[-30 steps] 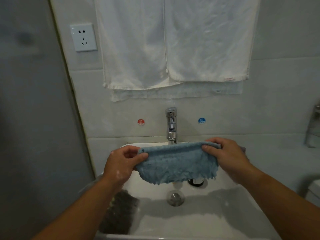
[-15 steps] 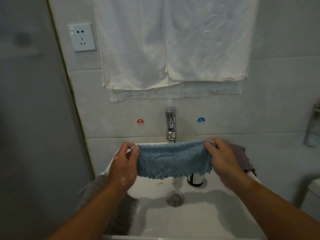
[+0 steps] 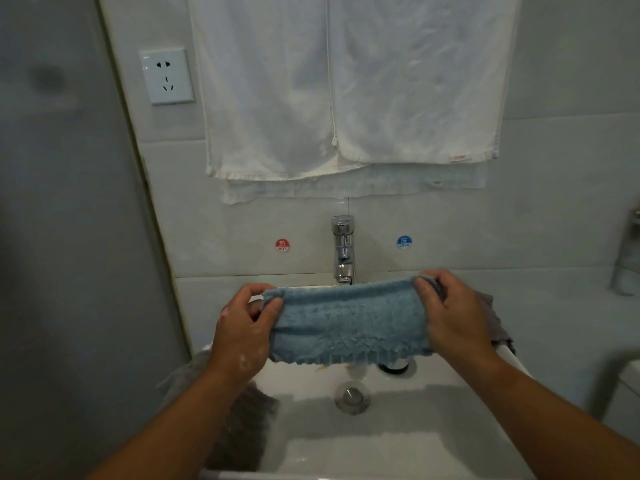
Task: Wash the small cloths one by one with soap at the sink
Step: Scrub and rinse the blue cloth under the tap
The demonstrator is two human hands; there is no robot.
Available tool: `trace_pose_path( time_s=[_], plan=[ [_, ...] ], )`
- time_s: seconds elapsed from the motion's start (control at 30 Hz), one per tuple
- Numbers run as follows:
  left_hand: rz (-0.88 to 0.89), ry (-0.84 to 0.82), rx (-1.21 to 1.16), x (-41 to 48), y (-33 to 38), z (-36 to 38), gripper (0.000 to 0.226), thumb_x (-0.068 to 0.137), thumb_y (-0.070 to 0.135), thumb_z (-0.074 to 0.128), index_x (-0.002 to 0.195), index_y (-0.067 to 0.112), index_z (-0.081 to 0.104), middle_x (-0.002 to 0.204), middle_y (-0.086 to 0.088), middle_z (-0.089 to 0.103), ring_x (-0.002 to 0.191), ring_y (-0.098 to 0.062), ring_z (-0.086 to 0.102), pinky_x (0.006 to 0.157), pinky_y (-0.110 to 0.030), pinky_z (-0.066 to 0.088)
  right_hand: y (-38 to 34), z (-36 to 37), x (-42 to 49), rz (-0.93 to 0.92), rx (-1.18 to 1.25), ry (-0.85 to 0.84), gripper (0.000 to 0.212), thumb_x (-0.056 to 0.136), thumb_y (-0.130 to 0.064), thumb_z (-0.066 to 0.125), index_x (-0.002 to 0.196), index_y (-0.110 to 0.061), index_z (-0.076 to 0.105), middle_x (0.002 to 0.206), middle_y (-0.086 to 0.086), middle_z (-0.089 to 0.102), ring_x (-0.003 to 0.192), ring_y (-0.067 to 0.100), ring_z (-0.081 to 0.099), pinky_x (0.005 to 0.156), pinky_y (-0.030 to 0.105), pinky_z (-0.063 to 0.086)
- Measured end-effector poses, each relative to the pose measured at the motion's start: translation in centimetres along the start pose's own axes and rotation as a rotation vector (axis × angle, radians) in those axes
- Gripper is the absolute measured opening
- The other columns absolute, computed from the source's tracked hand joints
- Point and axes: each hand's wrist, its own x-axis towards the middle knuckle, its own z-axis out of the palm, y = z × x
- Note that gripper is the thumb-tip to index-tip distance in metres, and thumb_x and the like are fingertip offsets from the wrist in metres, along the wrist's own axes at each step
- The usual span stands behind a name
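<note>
Over the sink (image 3: 398,445), hands (image 3: 242,327) (image 3: 453,317) (both pinching) stretch cloth (image 3: 349,323).

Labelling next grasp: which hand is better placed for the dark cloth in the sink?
Left hand, likely: dark cloth lies below its forearm; right hand pinches the blue cloth at the far side.

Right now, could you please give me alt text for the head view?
The left hand and right hand hold a blue cloth stretched between them above a white sink, before a chrome tap. White towels hang above.

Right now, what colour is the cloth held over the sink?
Blue cloth, plain and fluffy; the head view shows it.
</note>
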Motion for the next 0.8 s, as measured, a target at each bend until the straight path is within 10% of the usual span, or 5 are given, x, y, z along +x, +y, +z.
trace_pose_path(
  time_s=[0.2, 0.8],
  plan=[
    [-0.07, -0.068, -0.046, 0.7, -0.3, -0.5, 0.009, 0.1, 0.021, 0.062, 0.101, 0.025, 0.069, 0.102, -0.001, 0.073, 0.098, -0.021, 0.069, 0.089, -0.04, 0.06, 0.2, -0.9, 0.4, 0.055, 0.112, -0.12, 0.015, 0.098, -0.012, 0.063, 0.092, -0.024, 0.069, 0.083, -0.007, 0.071, 0.077, 0.002, 0.065, 0.062, 0.015, 0.051],
    [-0.209, -0.113, -0.153, 0.9, -0.8, -0.7, 0.014, 0.099, 0.017, 0.063, 0.105, 0.027, 0.072, 0.112, -0.003, 0.073, 0.106, -0.025, 0.068, 0.096, -0.05, 0.058, 0.8, -1.4, 1.1, 0.315, 0.33, -0.282, 0.011, 0.093, -0.02, 0.071, 0.089, -0.013, 0.079, 0.087, 0.006, 0.077, 0.081, 0.017, 0.073, 0.07, 0.033, 0.058]
  ],
)
